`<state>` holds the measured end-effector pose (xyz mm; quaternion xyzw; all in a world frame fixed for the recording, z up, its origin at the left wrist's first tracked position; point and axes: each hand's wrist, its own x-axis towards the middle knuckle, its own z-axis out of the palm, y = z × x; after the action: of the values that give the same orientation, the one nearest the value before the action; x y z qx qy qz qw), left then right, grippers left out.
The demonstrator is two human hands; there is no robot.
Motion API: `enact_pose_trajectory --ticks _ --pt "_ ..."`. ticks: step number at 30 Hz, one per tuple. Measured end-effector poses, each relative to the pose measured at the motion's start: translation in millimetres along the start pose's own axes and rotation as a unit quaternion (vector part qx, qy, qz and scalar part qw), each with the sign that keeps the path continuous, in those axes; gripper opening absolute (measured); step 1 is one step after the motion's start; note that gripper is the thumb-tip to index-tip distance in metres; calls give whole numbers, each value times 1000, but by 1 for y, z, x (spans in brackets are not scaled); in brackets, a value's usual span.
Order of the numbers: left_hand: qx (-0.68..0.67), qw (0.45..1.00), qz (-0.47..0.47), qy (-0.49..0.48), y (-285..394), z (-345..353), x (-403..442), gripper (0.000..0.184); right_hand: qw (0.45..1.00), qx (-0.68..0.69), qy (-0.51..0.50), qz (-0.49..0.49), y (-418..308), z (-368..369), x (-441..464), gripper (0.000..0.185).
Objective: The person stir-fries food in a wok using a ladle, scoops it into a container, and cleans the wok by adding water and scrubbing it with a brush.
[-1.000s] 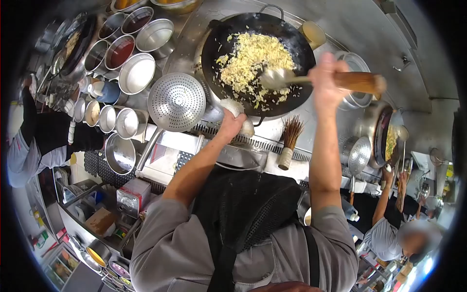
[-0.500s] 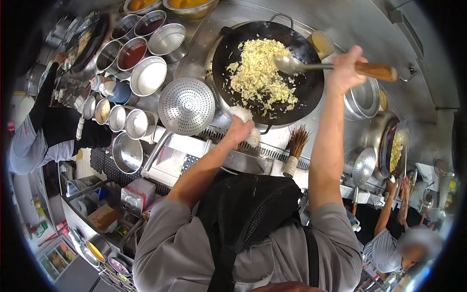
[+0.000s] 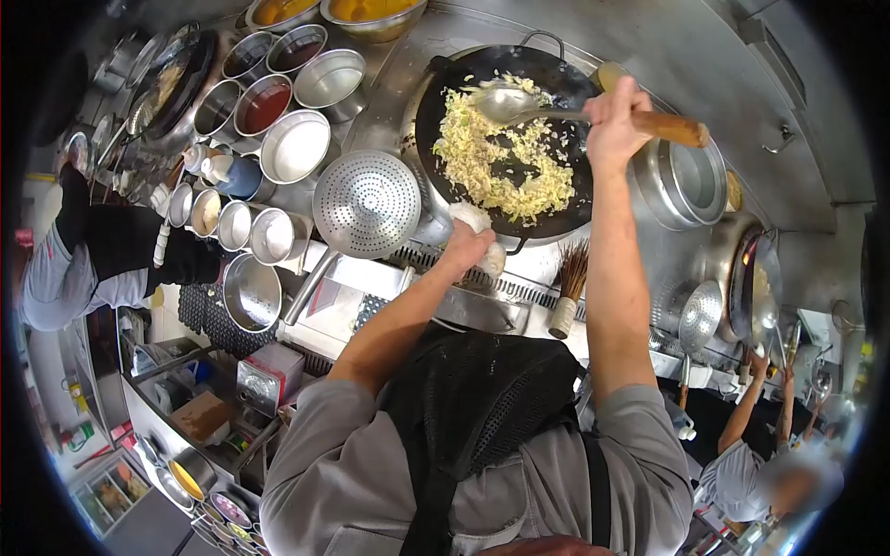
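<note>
My right hand (image 3: 616,128) is closed round the wooden handle of a metal ladle (image 3: 503,104). The ladle's bowl lies at the upper part of the fried rice (image 3: 464,153), inside a large black wok (image 3: 573,79). Pale yellow grains with green bits form a rough ring there, with dark metal showing in the middle. At the wok's near rim, my left hand (image 3: 470,248) grips a folded white cloth (image 3: 471,217); part of the rim and any handle under the cloth are hidden. Another small loop handle sticks out from the far rim.
A perforated strainer (image 3: 366,204) rests left of the wok. Metal tubs of sauces and seasonings, including a red sauce (image 3: 262,105), stand further left. A bamboo brush (image 3: 569,287) sits below the wok, stacked pots (image 3: 695,181) to its right. Other people work at woks on both sides.
The ladle has swung left and toward the wok's far side, with my right hand following. The rice has spread from a heap into a ring. My left hand still holds the cloth at the rim.
</note>
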<state>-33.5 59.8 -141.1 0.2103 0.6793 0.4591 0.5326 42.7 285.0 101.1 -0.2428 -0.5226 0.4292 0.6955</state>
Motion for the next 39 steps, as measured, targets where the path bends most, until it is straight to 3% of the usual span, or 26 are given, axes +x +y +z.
enact_pose_trajectory --ticks 2,5,7,10,11,13,15,17,19,21,24,25,26,28,29,31,33,35,37,39 --pt "3 1000 8 8 2 1 1 78 990 77 -76 88 -14 1 -14 41" --pt "8 1000 17 21 -4 1 5 76 982 48 -99 153 -51 4 0 43" --pt "11 999 17 26 -5 3 7 75 987 16 -64 144 -67 25 -5 43" --pt "-28 999 28 18 -6 2 1 72 996 36 -72 29 -59 33 -24 40" --pt "-48 998 28 11 -6 2 1 71 992 26 -105 66 -54 27 -36 38" --pt "-68 997 25 4 -1 3 -7 71 948 141 -268 102 -57 23 -60 36" --pt "-124 991 49 0 5 2 -14 73 922 49 -368 110 -85 3 -62 38" --pt "-95 993 62 23 -5 3 -7 73 928 -114 -343 93 -82 -9 -56 39" --pt "-63 994 75 39 -7 3 -16 74 944 -84 -292 133 -84 -10 -46 46" --pt "-144 987 76 3 -2 4 -19 73 936 -163 -301 78 -108 -20 -51 45" --pt "-234 968 88 -35 -11 3 -22 65 936 -110 -333 -24 -158 -25 -92 42" --pt "-283 953 79 -76 -11 2 -24 60 943 -157 -292 32 -148 -32 -108 40" --pt "-270 961 33 -41 -15 3 -26 57 950 -179 -252 51 -113 -51 -115 40" --pt "-271 961 24 -42 -11 7 -29 58 981 -71 -167 71 -70 -51 -96 41" --pt "-270 962 12 -36 -10 8 -30 59 980 -109 -156 53 -64 -51 -78 41" --pt "-241 969 21 -37 -18 8 -19 57 984 -32 -141 109 -100 -36 -63 40" --pt "-246 967 9 -68 -14 7 -27 60 973 -85 -182 112 -149 -40 -72 38" --pt "-229 972 -20 -53 -10 10 -29 60 992 -57 -91 59 -134 -39 -98 37" --pt "-211 976 -33 -45 -2 12 -23 61 985 -142 -96 -4 -67 -65 -101 37" --pt "-221 974 -14 -45 -1 13 -23 60 977 -183 -110 27 -37 -80 -66 33"
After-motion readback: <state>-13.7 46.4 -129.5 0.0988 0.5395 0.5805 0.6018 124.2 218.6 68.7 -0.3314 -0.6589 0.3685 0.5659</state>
